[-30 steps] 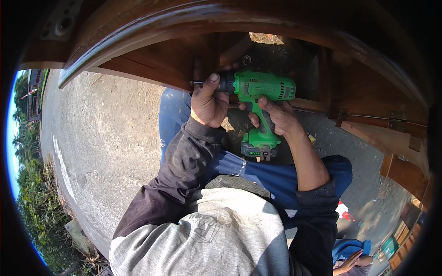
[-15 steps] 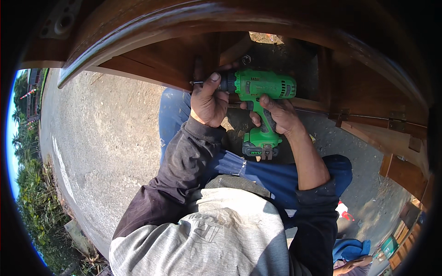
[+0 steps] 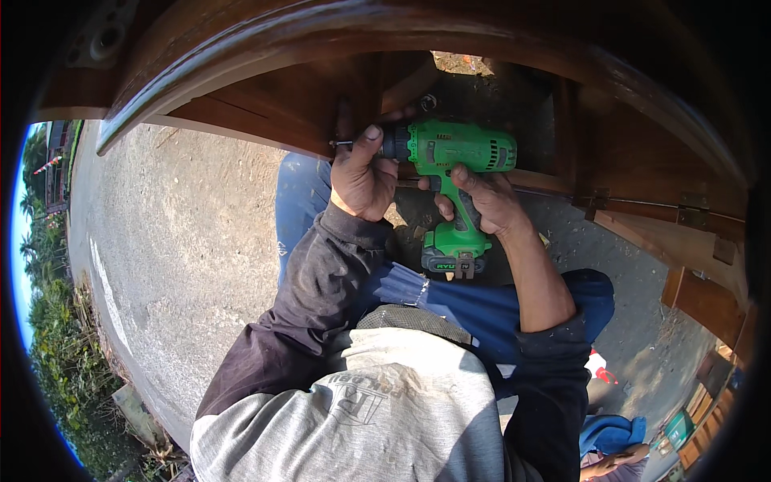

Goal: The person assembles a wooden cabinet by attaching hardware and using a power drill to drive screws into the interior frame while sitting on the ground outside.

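Right hand [image 3: 491,205] grips green plastic drill [image 3: 450,145], black battery [image 3: 452,263] lettered. At drill's left, half-curled left hand [image 3: 363,181] perhaps holds chuck [image 3: 395,143] near brown wooden edge [image 3: 249,137].

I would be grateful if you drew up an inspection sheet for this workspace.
Surface: rough grey ground, sunlit on the left.
Job's things: green cordless drill, its bit pointing left at the wooden panel; contact unclear.
Clutter: small red-and-white object on the ground, lower right.
Hands: right hand wraps the drill's handle; left hand is at the drill's front end, its fingers partly hidden.
Cables: nothing seen.
Surroundings: greenery at far left; another person's hand at lower right.
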The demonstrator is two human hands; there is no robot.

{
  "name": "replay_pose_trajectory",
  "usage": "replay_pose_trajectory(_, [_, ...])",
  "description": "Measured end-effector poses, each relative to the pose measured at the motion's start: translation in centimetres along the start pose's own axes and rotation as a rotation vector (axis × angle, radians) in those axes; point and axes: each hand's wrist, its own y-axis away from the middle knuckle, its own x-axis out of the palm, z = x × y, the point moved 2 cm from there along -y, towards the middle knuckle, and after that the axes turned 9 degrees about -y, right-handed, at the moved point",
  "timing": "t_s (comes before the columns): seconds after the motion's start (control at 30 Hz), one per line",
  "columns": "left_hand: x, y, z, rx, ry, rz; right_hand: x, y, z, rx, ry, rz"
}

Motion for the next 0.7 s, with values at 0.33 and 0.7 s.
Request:
replay_pose_trajectory(0.33, [-0.17, 0.03, 0.07, 0.022, 0.041, -0.022, 0.56, 0.12, 0.11, -0.009, 0.037, 0.022])
replay_pose_trajectory(0.7, [-0.34, -0.01, 0.18, 0.015, 0.118, -0.028, 0.88, 0.34, 0.41, 0.031, 0.085, -0.015])
